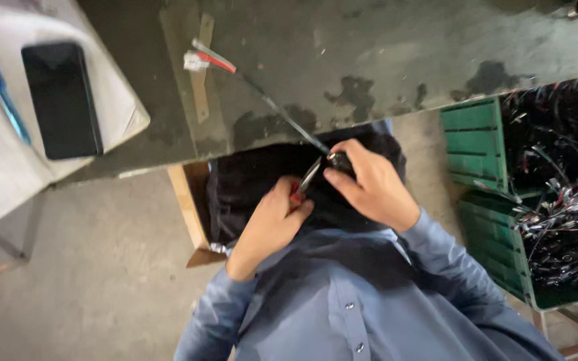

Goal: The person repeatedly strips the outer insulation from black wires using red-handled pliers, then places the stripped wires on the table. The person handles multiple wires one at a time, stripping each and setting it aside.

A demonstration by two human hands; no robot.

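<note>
My left hand (269, 224) grips a small cutting tool with a red handle (296, 194); its metal jaws (310, 175) point up at the cable end. My right hand (372, 187) pinches the near end of a thin black cable (282, 113) just below the table edge. From there the cable runs up and left across the dark worn tabletop (369, 53) to a red and white tip (202, 60). Both hands sit close together over dark fabric (249, 177) on my lap. My blue shirt sleeves fill the bottom of the view.
A black phone (61, 100) and a blue pen (1, 93) lie on a white surface at left. Two green crates (476, 144) holding several cut wire pieces (563, 200) stand at right. A wooden strip (202, 73) lies on the table. A wooden box edge (185, 200) is beside my lap.
</note>
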